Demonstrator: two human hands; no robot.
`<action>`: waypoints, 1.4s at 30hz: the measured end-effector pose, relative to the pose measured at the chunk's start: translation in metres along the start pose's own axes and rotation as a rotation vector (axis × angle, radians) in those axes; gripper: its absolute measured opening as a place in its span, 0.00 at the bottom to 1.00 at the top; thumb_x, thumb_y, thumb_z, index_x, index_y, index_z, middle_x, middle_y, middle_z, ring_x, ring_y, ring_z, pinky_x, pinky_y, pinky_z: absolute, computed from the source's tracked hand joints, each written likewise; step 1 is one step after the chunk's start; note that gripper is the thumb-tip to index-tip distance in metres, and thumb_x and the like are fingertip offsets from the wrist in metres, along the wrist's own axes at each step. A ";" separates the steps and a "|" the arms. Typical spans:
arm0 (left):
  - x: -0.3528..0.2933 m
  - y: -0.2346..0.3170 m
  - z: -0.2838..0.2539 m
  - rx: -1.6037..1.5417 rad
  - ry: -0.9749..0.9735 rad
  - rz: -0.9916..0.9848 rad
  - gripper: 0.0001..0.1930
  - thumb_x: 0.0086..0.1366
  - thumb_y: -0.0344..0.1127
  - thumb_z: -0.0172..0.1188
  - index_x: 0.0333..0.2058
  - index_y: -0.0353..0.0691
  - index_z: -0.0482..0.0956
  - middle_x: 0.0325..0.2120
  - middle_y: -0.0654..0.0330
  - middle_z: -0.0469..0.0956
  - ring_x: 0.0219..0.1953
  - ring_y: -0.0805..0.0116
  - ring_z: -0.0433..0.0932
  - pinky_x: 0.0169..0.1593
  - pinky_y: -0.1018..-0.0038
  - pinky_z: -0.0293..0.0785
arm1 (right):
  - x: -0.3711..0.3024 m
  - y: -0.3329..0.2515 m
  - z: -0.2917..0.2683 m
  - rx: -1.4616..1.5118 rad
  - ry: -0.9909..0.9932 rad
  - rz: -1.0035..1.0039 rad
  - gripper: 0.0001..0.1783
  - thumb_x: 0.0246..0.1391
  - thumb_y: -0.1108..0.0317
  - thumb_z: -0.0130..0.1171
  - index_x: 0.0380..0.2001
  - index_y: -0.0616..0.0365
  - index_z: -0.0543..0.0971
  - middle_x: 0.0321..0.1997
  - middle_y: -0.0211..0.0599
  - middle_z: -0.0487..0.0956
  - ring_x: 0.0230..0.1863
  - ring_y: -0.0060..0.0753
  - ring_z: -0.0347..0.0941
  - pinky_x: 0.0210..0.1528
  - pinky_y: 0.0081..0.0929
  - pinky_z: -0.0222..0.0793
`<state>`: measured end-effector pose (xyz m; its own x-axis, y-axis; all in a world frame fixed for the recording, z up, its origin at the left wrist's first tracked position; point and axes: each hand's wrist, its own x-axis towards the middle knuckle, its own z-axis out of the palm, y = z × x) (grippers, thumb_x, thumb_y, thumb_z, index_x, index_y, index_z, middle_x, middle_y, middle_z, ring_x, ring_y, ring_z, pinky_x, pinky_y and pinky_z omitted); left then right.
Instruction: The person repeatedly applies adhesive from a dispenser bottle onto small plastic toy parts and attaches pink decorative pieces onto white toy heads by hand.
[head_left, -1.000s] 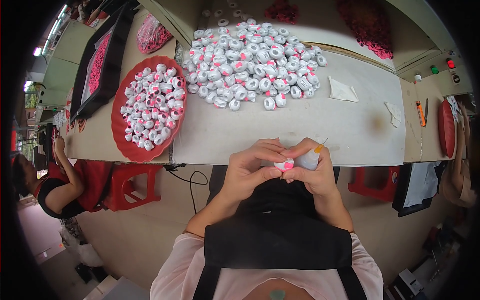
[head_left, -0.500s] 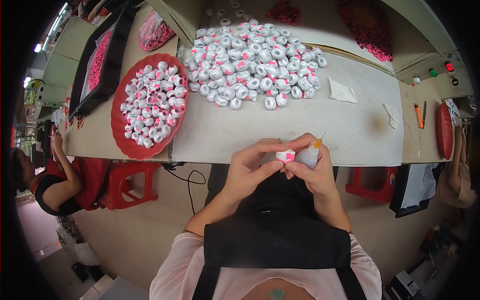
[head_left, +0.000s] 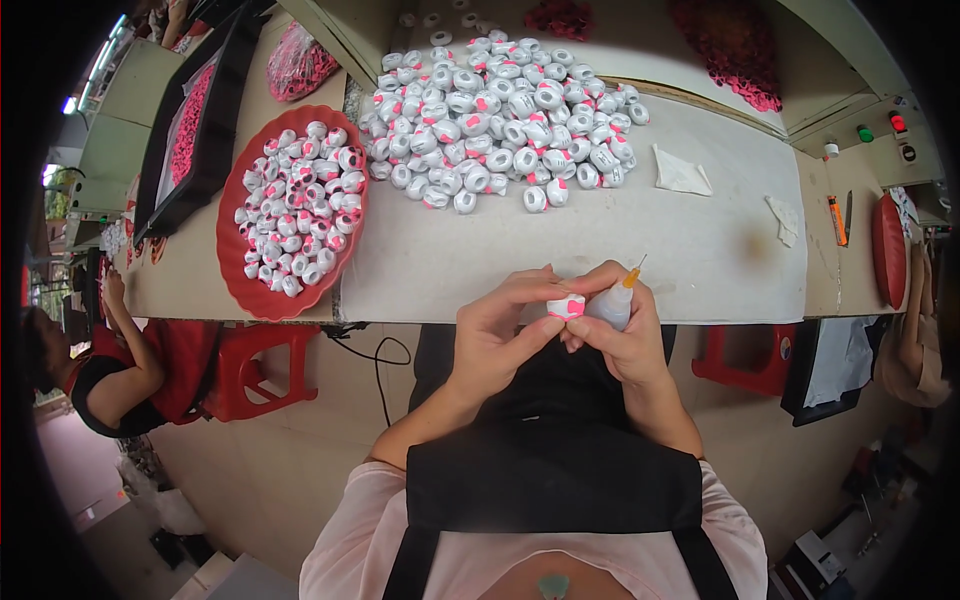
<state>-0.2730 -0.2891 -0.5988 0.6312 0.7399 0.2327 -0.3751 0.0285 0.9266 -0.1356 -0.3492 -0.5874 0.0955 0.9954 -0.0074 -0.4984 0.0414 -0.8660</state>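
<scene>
The left grip (head_left: 488,328) is closed on a small white-and-pink piece (head_left: 568,306), at its three o'clock. The right grip (head_left: 640,345) is clamped on a needle-tipped bottle (head_left: 612,307) and touches the same piece, at its nine o'clock. Farther, at eleven o'clock, similar pieces (head_left: 500,125) lie on the tabletop (head_left: 480,250).

left hand (head_left: 494,328): pinching white-pink piece (head_left: 568,307) | right hand (head_left: 634,348): same piece, plus needle-tipped bottle (head_left: 611,307) | piece pile (head_left: 500,127): ahead

A workshop — heaped white-and-pink pieces (head_left: 475,124) on a bench (head_left: 185,285), a co-worker (head_left: 128,375) nearby.
</scene>
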 end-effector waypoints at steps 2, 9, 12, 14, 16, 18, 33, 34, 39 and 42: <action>-0.002 0.001 0.000 -0.014 0.090 -0.088 0.12 0.51 0.21 0.52 0.37 0.33 0.71 0.38 0.55 0.70 0.43 0.69 0.66 0.50 0.71 0.59 | 0.003 0.003 0.000 0.059 0.034 0.076 0.12 0.41 0.79 0.54 0.33 0.64 0.69 0.26 0.35 0.71 0.24 0.20 0.68 0.22 0.15 0.64; -0.002 -0.002 0.004 -0.284 -0.058 -0.020 0.11 0.50 0.23 0.56 0.34 0.34 0.71 0.35 0.57 0.70 0.40 0.69 0.68 0.53 0.67 0.56 | -0.017 -0.005 0.003 0.045 0.024 0.052 0.14 0.35 0.82 0.57 0.31 0.66 0.69 0.26 0.41 0.72 0.22 0.26 0.70 0.22 0.16 0.66; -0.003 -0.005 0.000 -0.224 -0.114 0.084 0.11 0.48 0.24 0.57 0.33 0.35 0.71 0.33 0.58 0.70 0.40 0.68 0.68 0.54 0.66 0.53 | -0.014 -0.003 0.003 0.056 0.003 0.013 0.14 0.34 0.83 0.58 0.30 0.67 0.69 0.27 0.44 0.73 0.22 0.27 0.71 0.22 0.17 0.67; -0.003 -0.005 0.002 -0.259 -0.098 0.061 0.11 0.48 0.24 0.58 0.33 0.35 0.72 0.32 0.59 0.71 0.40 0.68 0.68 0.55 0.66 0.52 | -0.011 -0.005 0.006 0.082 0.042 0.081 0.13 0.35 0.83 0.57 0.29 0.67 0.69 0.27 0.44 0.73 0.22 0.27 0.71 0.23 0.17 0.67; -0.006 0.000 -0.001 -0.320 -0.019 -0.024 0.10 0.46 0.25 0.60 0.30 0.36 0.73 0.29 0.60 0.72 0.39 0.66 0.68 0.54 0.64 0.53 | -0.008 -0.005 0.012 0.114 0.004 0.093 0.13 0.35 0.83 0.57 0.29 0.66 0.69 0.26 0.43 0.73 0.23 0.27 0.71 0.24 0.17 0.67; -0.005 0.005 -0.004 -0.218 -0.110 0.063 0.10 0.45 0.25 0.60 0.29 0.37 0.74 0.29 0.59 0.72 0.39 0.65 0.68 0.54 0.63 0.53 | -0.012 -0.008 0.007 0.079 -0.117 0.091 0.14 0.35 0.83 0.57 0.30 0.65 0.69 0.27 0.41 0.74 0.27 0.26 0.71 0.27 0.18 0.66; 0.008 0.076 -0.090 1.429 0.608 0.365 0.16 0.42 0.22 0.60 0.33 0.36 0.71 0.32 0.57 0.68 0.36 0.65 0.67 0.37 0.75 0.65 | -0.005 -0.014 -0.022 -0.036 0.206 0.033 0.16 0.40 0.79 0.51 0.37 0.66 0.68 0.25 0.39 0.72 0.19 0.18 0.63 0.23 0.14 0.62; 0.012 0.071 -0.082 1.368 0.526 0.401 0.17 0.42 0.22 0.60 0.35 0.37 0.71 0.31 0.58 0.69 0.34 0.66 0.68 0.35 0.76 0.66 | -0.006 -0.016 -0.025 -0.058 0.231 0.021 0.15 0.40 0.79 0.51 0.37 0.66 0.68 0.25 0.38 0.72 0.19 0.19 0.63 0.22 0.14 0.62; 0.055 0.001 -0.018 1.138 0.128 0.153 0.14 0.46 0.30 0.59 0.35 0.42 0.72 0.28 0.61 0.70 0.28 0.65 0.71 0.31 0.73 0.67 | -0.017 -0.023 -0.029 -0.068 0.263 -0.010 0.17 0.41 0.79 0.50 0.39 0.64 0.65 0.28 0.39 0.70 0.20 0.19 0.63 0.22 0.15 0.62; 0.060 -0.019 -0.015 1.345 0.155 0.170 0.13 0.47 0.30 0.58 0.34 0.42 0.72 0.29 0.61 0.70 0.29 0.63 0.71 0.32 0.72 0.68 | -0.026 -0.024 -0.031 -0.077 0.263 -0.073 0.19 0.41 0.79 0.48 0.41 0.63 0.62 0.32 0.41 0.67 0.21 0.22 0.63 0.22 0.16 0.62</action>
<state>-0.2385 -0.2350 -0.6070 0.5285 0.7384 0.4187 0.5611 -0.6740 0.4804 -0.0996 -0.3785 -0.5823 0.3535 0.9332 -0.0645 -0.4164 0.0953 -0.9042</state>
